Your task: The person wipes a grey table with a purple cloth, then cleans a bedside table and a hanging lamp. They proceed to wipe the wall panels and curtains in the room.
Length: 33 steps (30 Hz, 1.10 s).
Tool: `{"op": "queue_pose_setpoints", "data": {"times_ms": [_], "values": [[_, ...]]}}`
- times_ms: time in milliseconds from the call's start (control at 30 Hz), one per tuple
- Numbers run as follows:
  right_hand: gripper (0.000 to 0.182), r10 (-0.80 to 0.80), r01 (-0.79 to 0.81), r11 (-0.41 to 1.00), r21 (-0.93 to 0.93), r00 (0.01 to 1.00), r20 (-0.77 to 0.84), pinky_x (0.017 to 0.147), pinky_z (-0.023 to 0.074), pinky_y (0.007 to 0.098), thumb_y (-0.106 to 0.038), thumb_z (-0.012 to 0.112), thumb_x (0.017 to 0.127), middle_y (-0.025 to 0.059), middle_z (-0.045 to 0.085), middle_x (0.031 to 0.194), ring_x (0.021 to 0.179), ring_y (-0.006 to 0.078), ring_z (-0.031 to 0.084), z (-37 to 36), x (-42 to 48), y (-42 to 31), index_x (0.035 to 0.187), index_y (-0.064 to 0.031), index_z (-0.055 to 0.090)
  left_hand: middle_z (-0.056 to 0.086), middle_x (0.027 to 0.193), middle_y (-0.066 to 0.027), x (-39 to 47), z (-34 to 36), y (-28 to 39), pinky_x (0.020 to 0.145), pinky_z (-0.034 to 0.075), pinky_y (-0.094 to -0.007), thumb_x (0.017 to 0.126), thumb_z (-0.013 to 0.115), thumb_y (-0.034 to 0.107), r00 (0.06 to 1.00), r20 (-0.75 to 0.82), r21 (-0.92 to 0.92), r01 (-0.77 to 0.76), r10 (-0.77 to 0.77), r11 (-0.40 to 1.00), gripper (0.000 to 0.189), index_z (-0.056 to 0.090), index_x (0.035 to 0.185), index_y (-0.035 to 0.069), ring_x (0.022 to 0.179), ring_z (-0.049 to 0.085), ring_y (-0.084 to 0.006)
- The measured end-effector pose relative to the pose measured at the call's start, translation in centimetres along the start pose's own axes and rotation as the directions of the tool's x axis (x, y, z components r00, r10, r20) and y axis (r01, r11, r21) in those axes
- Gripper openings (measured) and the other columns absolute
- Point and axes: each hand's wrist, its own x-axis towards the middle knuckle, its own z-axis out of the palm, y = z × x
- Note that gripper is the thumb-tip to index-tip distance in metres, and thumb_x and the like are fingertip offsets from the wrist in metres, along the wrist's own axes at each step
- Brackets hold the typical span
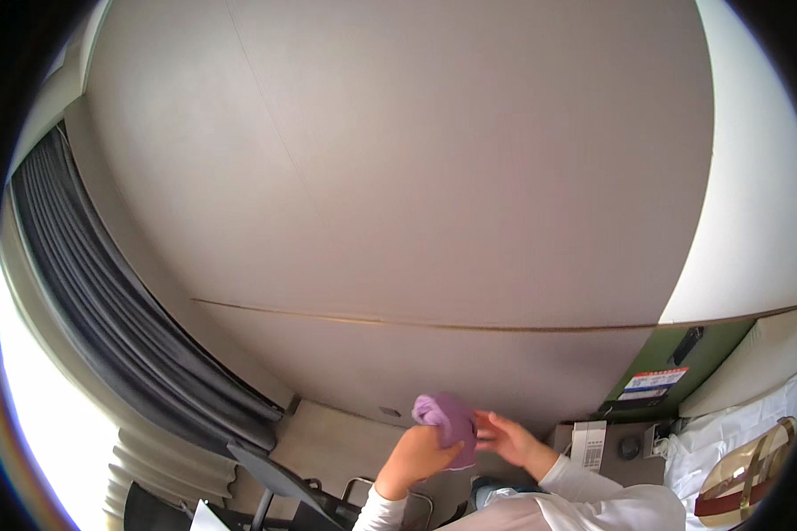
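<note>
A purple cloth item [453,425], bunched or rolled at its top, is held up in front of me near the bottom middle of the head view. My left hand [415,459] grips it from its left side, with the thumb across its lower part. Beside its right edge is my right hand [508,440], fingers apart and slightly blurred; whether the fingertips touch the cloth is unclear. White sleeves cover both forearms.
A nightstand [647,464] at lower right bears a printed white card [589,446] and a round black object [629,447]. Beside it are white bedding [724,425] and a gold-and-red bag-like object [747,474]. A dark table [292,481] and grey curtains [139,285] stand left.
</note>
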Motion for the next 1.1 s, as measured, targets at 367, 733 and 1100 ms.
{"op": "queue_pose_setpoints", "data": {"times_ms": [367,733,1100], "values": [[0.074,-0.772,0.763,0.540,0.356,0.617,-0.150,0.100,0.0445,0.0484,-0.067,0.050,0.085,0.0159,0.055,0.128,0.120,0.0357,0.052,10.1,1.8,-10.5,0.133,-0.0102,0.047,0.067,0.111,-0.0151,1.7,-4.5,-3.1,0.078,0.055,-0.0390,0.076,0.074,0.022,0.510,-0.442,0.158,-0.766,0.738,0.624,0.046,0.062,0.117,0.003,0.096,0.067,-0.0308],[0.053,-0.637,0.213,-0.768,-0.604,-0.338,0.692,0.107,0.0319,0.0449,-0.040,0.059,0.090,0.0101,0.045,0.141,0.130,0.0292,0.042,31.8,1.1,-45.7,0.133,-0.0090,0.053,0.067,0.088,-0.0154,-0.4,-4.1,-23.7,0.074,0.048,-0.0450,0.076,0.068,0.013,0.576,-0.751,0.286,-0.154,0.321,0.946,0.023,0.067,0.097,0.002,0.083,0.063,-0.0344],[0.075,-0.208,-0.194,-0.962,-0.194,0.053,0.977,0.111,0.0271,0.0543,-0.044,0.074,0.073,0.0071,0.040,0.149,0.140,0.0285,0.034,31.8,16.8,-34.3,0.137,-0.0141,0.049,0.068,0.081,-0.0160,3.3,0.2,-31.3,0.073,0.051,-0.0462,0.086,0.063,0.027,0.767,-0.609,0.328,0.011,0.202,0.945,0.025,0.070,0.101,0.009,0.075,0.065,-0.0343]]}}
